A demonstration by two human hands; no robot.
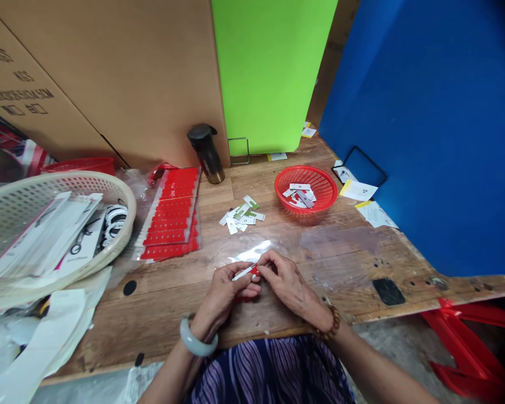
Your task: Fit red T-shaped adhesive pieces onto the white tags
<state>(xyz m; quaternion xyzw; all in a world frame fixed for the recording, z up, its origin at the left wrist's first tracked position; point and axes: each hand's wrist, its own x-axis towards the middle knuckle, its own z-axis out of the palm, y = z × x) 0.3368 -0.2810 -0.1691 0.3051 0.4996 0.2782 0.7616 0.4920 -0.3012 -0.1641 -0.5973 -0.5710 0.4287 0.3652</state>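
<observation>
In the head view, both hands meet over the near-middle of the surface (345,247), close to its front edge. The left hand (225,289), with a pale bangle on the wrist, has its grip closed narrowly on a thin white strip (243,274), thumb on top and fingers curled beneath. The right hand (288,283), with a bead bracelet on the wrist, pinches a red bit (255,271) at the strip's far end, fingertips pressed tight together; whether the red bit is already joined to the strip is too small to tell. Just beyond the hands a clear bag (256,251) lies flat on the wood, touching or nearly touching the fingers. Farther toward the middle sits a loose heap of small white and green tags (242,215), and to its right, near the back right, a red basket (307,209) holds a few similar pieces. Left of the heap lies a stack of red sheets (172,216) in clear wrap, and behind them a dark flask (207,154) stands upright at the back edge. A large white basket (122,193) with packaged goods fills the left edge. As things lie, only a handful of pieces have reached the red basket, one is in hand, and the heap and the thick stack look untouched, so most of the work seems left.
</observation>
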